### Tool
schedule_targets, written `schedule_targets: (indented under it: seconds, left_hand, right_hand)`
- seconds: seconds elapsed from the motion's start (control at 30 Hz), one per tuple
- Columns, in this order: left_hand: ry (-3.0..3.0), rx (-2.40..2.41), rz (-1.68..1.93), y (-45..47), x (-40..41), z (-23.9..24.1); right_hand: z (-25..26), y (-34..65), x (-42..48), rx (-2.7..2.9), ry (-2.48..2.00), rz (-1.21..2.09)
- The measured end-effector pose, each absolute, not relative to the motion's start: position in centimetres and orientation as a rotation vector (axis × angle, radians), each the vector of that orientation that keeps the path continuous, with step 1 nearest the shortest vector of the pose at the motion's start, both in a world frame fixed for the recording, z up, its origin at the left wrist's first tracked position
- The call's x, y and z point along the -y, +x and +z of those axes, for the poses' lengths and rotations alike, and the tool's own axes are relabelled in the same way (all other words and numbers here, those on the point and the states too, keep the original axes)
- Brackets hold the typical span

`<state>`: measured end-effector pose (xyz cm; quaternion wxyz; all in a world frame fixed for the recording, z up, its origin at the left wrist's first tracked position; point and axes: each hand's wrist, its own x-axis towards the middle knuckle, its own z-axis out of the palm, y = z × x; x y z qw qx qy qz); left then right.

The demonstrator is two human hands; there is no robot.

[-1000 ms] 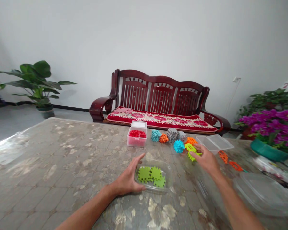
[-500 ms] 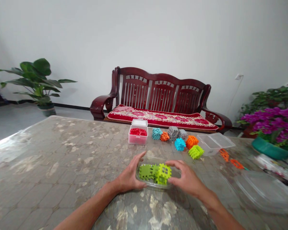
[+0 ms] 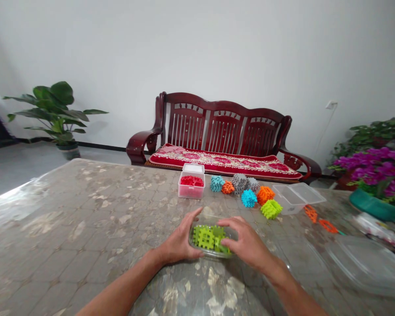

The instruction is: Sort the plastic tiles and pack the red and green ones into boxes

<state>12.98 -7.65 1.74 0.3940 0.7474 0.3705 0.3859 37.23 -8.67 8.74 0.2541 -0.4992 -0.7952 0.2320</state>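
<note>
A clear plastic tub point(image 3: 197, 218) stands on the marbled table point(image 3: 95, 228) in front of me, with several green interlocking toy pieces point(image 3: 206, 237) in it. My left hand point(image 3: 181, 239) curls round the tub's left side and holds it steady. My right hand point(image 3: 245, 243) lies over the tub's right half, fingers bent down onto the green pieces; I cannot tell whether it grips one. Farther back lies a loose lime-green cluster point(image 3: 271, 209) beside an orange cluster point(image 3: 265, 194) and a blue cluster point(image 3: 249, 198).
A small tub of red pieces point(image 3: 191, 186) stands behind, next to teal, orange and grey clusters point(image 3: 239, 182). An empty clear tub with lid point(image 3: 298, 196), flat orange pieces point(image 3: 319, 219), a large clear lid point(image 3: 365, 263) and a potted purple plant point(image 3: 378, 175) are at right. A wooden bench point(image 3: 222, 136) stands beyond.
My right hand left the loose clusters at the back right and came to the tub with a lime-green piece, which now lies lower among the green ones. The left hand stayed put.
</note>
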Motion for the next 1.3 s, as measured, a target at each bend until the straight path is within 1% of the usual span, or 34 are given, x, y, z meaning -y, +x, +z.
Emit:
schedule_targets:
  seconds: [0.17, 0.33, 0.43, 0.53, 0.77, 0.87, 1.0, 1.17, 1.3]
  left_hand:
    - [1.883, -0.957, 0.950, 12.9, 7.7, 2.1]
    - [1.892, -0.986, 0.933, 12.9, 7.7, 1.9]
    - [1.904, -0.989, 0.939, 12.8, 7.6, 1.7]
    - [1.896, -0.984, 0.942, 12.8, 7.7, 1.8]
    - [1.885, -0.974, 0.948, 12.9, 7.7, 1.8]
    - [1.882, -0.977, 0.948, 12.8, 7.7, 1.8]
    - [1.877, -0.973, 0.949, 12.8, 7.7, 1.9]
    - [1.879, -0.966, 0.951, 12.9, 7.7, 2.1]
    - [1.890, -0.970, 0.956, 12.9, 7.7, 2.0]
  right_hand:
    - [8.1, 42.8, 5.4, 1.802, -1.476, 0.395]
    - [7.2, 50.4, 2.1, 1.515, -1.741, 0.114]
    - [6.6, 53.4, 1.1, 1.525, -1.968, -0.057]
    - [6.3, 54.3, 0.7, 1.610, -2.149, -0.164]
    - [6.2, 53.7, 0.5, 1.688, -2.326, -0.294]
    - [6.2, 54.3, 0.2, 1.679, -2.313, -0.287]
    - [6.2, 54.5, -0.1, 1.608, -2.235, -0.189]
    - [7.3, 49.9, 1.9, 1.776, -1.734, 0.103]
    - [8.9, 43.9, 5.5, 2.003, -1.524, 0.277]
